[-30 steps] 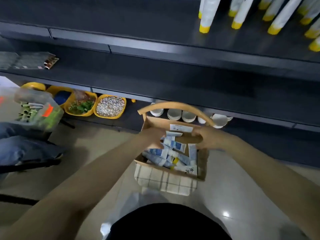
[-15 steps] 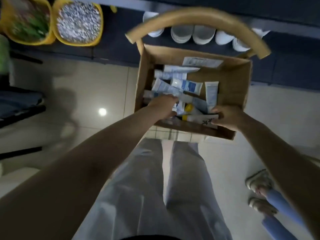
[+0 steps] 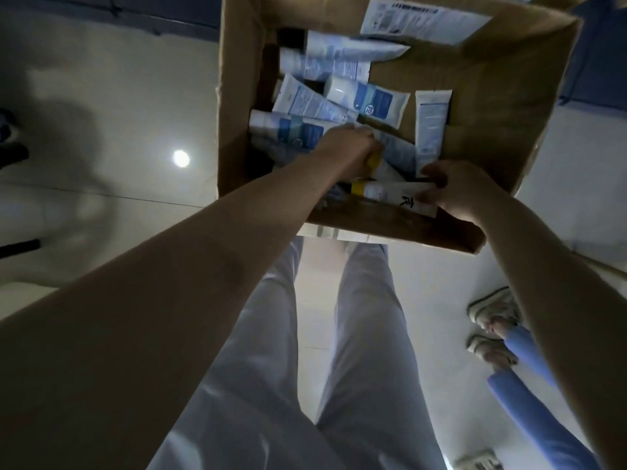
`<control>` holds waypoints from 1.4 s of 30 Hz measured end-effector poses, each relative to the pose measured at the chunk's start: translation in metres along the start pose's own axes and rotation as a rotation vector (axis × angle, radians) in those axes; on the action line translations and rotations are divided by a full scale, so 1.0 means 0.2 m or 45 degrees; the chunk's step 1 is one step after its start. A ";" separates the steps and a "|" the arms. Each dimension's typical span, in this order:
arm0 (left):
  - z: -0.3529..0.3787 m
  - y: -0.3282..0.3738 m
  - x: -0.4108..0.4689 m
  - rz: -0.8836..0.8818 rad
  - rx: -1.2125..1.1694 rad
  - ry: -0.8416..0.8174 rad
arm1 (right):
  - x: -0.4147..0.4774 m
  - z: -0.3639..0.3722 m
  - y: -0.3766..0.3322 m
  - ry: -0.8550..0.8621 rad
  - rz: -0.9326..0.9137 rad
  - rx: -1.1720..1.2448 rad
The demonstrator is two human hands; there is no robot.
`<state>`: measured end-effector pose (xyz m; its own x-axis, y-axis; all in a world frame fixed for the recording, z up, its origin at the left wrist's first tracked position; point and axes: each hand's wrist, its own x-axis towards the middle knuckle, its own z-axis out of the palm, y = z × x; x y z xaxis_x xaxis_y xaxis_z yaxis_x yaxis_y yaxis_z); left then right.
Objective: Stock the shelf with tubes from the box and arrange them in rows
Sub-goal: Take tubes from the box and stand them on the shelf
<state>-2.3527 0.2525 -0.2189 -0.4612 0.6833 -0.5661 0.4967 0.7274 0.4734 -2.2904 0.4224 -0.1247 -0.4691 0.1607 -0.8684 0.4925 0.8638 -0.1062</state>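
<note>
Here the cardboard box [image 3: 481,106] filled the upper middle of the frame, open at the top, with a printed label stuck on its far inner wall. Inside lay a loose heap of tubes [image 3: 325,100], mostly white with blue panels, pointing in every direction; one stood nearly upright against the right-hand inner wall. Along the near wall lay a white tube with a yellow cap [image 3: 390,195], black characters printed on its body.

The left hand [image 3: 349,150] reached in from the lower left, knuckles up, curled down into the pile around something yellow; what exactly it gripped could not be told, as the fingers were hidden under the hand. The right hand [image 3: 458,188] came in from the right edge and pinched the flat end of the yellow-capped tube between thumb and fingers, just inside the near wall.

Below the box, pale trousers [image 3: 359,334] ran down the middle of the frame over a glossy light floor [image 3: 112,137], which showed a bright lamp reflection at the left. At the lower right stood another person's sandalled feet [image 3: 492,330] and blue trouser legs, well apart from the box.
</note>
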 end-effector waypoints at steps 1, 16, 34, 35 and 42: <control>0.01 0.00 0.01 0.001 0.020 0.005 | 0.01 0.00 0.00 -0.002 0.001 -0.014; 0.00 -0.02 -0.03 -0.095 -0.143 -0.009 | 0.01 0.03 0.02 0.009 -0.023 -0.176; -0.21 -0.26 -0.36 -0.341 -0.149 -0.091 | 0.11 0.12 0.00 -0.146 -0.058 0.082; -0.21 -0.25 -0.37 -0.358 -0.094 -0.117 | 0.12 0.13 0.01 -0.176 -0.051 0.089; -0.13 -0.21 -0.38 -0.272 0.136 -0.002 | 0.20 0.18 0.03 -0.261 0.027 0.188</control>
<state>-2.3569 0.1725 -0.1787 -0.5629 0.5144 -0.6470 0.4629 0.8447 0.2688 -2.2805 0.4177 -0.1778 -0.3066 0.0646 -0.9496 0.6094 0.7797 -0.1437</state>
